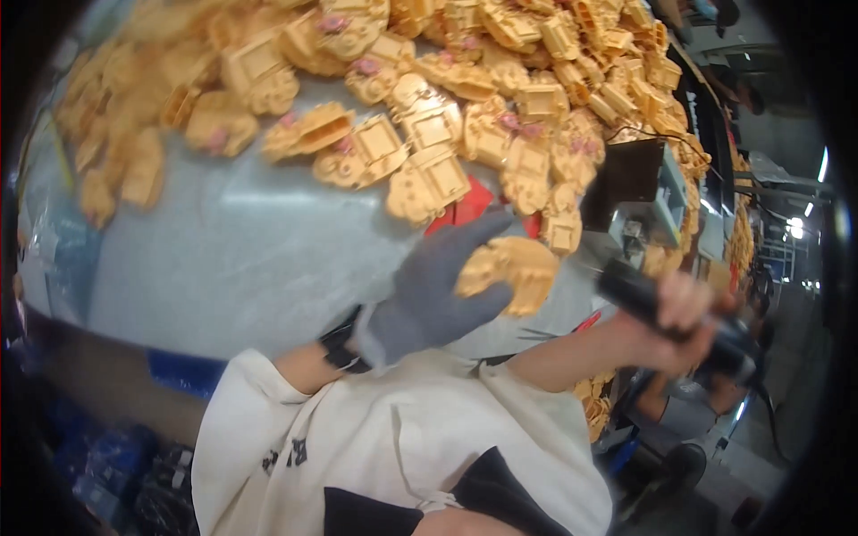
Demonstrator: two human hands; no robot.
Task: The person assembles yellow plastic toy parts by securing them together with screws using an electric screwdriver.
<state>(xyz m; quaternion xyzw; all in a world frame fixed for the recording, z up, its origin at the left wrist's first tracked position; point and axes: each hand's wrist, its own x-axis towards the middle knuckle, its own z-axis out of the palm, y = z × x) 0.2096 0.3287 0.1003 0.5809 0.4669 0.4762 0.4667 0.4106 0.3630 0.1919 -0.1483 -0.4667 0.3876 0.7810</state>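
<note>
My left hand [438,286], in a grey glove and with a black band at the wrist, grips a yellow moulded plastic part [521,272] between thumb and fingers above the table's near edge. My bare right hand [684,326] is closed around a black tube-shaped handheld tool [630,290], smeared by motion. Its front end points left toward the plastic part, a gap apart from it. Beyond my left hand, a red object [463,207] lies partly under the pile of similar yellow parts [429,134]. Some of these carry pink details.
The grey table [223,259] reaches left beneath the heap. A dark box-like device [635,183] stands at the right, near scissors with red handles [587,322] at the table edge. Another person's arm [652,397] shows at the right. Blue bags [116,473] lie low on the left.
</note>
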